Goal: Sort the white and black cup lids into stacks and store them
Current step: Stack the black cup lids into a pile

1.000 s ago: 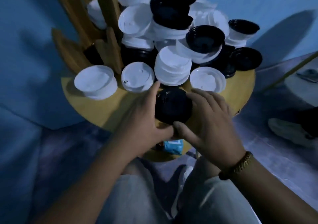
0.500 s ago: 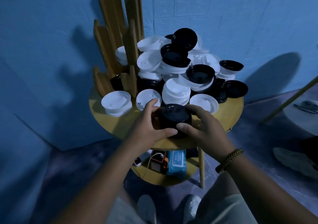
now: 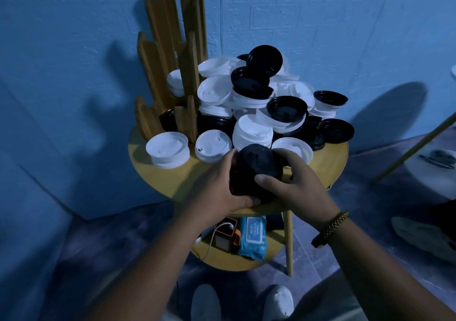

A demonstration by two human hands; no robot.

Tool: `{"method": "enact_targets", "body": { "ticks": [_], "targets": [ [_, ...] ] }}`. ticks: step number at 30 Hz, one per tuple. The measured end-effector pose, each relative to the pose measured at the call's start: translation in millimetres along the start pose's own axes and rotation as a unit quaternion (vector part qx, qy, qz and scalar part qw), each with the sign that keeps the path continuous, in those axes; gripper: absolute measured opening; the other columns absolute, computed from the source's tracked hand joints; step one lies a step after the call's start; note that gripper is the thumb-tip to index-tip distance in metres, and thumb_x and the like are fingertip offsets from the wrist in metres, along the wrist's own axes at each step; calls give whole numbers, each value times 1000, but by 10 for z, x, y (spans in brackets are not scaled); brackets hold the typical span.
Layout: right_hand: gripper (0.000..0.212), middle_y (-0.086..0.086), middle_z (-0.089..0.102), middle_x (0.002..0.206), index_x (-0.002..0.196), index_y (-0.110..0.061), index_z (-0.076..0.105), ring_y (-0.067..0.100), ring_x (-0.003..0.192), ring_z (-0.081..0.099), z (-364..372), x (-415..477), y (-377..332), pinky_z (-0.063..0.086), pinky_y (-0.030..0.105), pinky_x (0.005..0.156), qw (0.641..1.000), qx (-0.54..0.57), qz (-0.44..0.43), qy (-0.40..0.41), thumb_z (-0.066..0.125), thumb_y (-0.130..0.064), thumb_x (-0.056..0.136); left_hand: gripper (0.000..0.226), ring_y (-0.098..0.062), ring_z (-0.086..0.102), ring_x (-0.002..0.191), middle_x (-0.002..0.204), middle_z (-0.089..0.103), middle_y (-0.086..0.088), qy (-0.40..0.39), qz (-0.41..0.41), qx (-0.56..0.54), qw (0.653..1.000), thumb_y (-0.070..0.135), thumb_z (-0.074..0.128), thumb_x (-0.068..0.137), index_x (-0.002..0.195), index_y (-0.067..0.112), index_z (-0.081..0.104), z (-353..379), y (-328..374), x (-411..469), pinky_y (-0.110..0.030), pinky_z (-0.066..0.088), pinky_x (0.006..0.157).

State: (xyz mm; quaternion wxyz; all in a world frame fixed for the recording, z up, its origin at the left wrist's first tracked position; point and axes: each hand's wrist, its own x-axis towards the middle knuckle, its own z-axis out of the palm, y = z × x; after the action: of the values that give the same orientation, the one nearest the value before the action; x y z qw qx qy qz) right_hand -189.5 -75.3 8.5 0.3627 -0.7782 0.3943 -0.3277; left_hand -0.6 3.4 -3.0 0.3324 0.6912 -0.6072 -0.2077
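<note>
The stack of black lids (image 3: 256, 170) is held tilted over the near edge of the round wooden table (image 3: 172, 180), gripped from both sides. The left hand (image 3: 217, 190) curls round its 9 o'clock side, and the right hand (image 3: 298, 187) wraps its 3 o'clock side with the thumb on the top lid's rim. At 12 o'clock from it rises a mixed heap of lids (image 3: 259, 98). At 10 o'clock a white lid stack (image 3: 167, 149) stands near upright wooden slats (image 3: 170, 49). At 6 o'clock, on the lower shelf, lies a blue wipes pack (image 3: 253, 236).
</note>
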Motion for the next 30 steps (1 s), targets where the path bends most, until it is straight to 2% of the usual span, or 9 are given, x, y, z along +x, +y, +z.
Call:
{"method": "enact_targets", "body": {
  "ticks": [4, 6, 10, 14, 18, 20, 24, 26, 30],
  "targets": [
    [80, -15, 53, 129, 138, -29, 47, 1, 119, 51, -135, -53, 75, 51, 34, 98, 998, 37, 26, 42, 71, -62, 70, 109, -9, 41, 139, 156, 40, 14, 0, -11, 5, 1000, 58, 84, 72, 155, 47, 14, -11, 7, -38, -33, 43, 106],
    [85, -12, 49, 137, 143, -30, 43, 6, 125, 48, -179, -73, 124, 48, 38, 103, 998, 22, 37, 38, 70, -64, 70, 107, -10, 40, 139, 157, 39, 12, -1, -17, 15, 1000, 56, 84, 74, 156, 45, 17, -17, 18, -44, -31, 40, 104],
    [87, -13, 49, 136, 141, -32, 43, 6, 125, 48, -195, -91, 137, 48, 41, 103, 999, 20, 37, 24, 71, -67, 67, 104, -9, 40, 138, 156, 40, 14, 6, -13, 34, 999, 57, 83, 74, 156, 44, 20, -3, 29, -40, -25, 35, 99],
    [74, -14, 49, 131, 139, -32, 44, 4, 121, 48, -182, -74, 132, 48, 39, 103, 1000, 10, 21, 10, 81, -47, 76, 107, -8, 36, 141, 158, 36, 15, -5, -16, 35, 999, 58, 83, 73, 156, 45, 18, -20, 23, -32, -29, 36, 106],
    [87, -16, 52, 130, 141, -34, 44, 6, 120, 53, -183, -85, 123, 52, 41, 98, 1000, 13, 23, -11, 75, -64, 65, 113, -9, 31, 146, 161, 32, 16, -29, -20, 37, 999, 58, 84, 71, 157, 45, 12, -34, 24, -20, -34, 36, 112],
    [86, -18, 52, 129, 142, -35, 43, 6, 119, 54, -183, -80, 107, 53, 40, 98, 999, 11, 23, -33, 79, -61, 68, 113, -8, 32, 146, 160, 35, 16, -24, -26, 20, 999, 57, 85, 70, 156, 46, 12, -33, 13, -17, -33, 36, 110],
    [76, -28, 45, 120, 143, -34, 41, 5, 120, 46, -111, -29, 37, 44, 28, 102, 993, -58, -11, -102, 80, -45, 77, 122, -9, 37, 141, 155, 39, 15, -33, -25, 19, 999, 56, 87, 68, 156, 47, 4, -51, 21, -15, -36, 41, 111],
    [76, -32, 40, 114, 144, -35, 39, 4, 119, 40, -81, 14, 7, 40, 26, 102, 988, -99, -25, -119, 78, -46, 79, 125, -6, 39, 137, 152, 40, 19, -61, -24, 13, 998, 52, 88, 70, 158, 45, -1, -86, 13, -3, -31, 41, 107],
    [84, -21, 40, 125, 149, -30, 36, 5, 122, 34, -67, 67, 10, 37, 35, 107, 976, -161, -52, -139, 77, -52, 78, 127, -1, 28, 142, 159, 28, 24, -129, -24, -2, 991, 45, 88, 74, 159, 44, -6, -207, -11, 20, -27, 32, 112]
  ]
}}
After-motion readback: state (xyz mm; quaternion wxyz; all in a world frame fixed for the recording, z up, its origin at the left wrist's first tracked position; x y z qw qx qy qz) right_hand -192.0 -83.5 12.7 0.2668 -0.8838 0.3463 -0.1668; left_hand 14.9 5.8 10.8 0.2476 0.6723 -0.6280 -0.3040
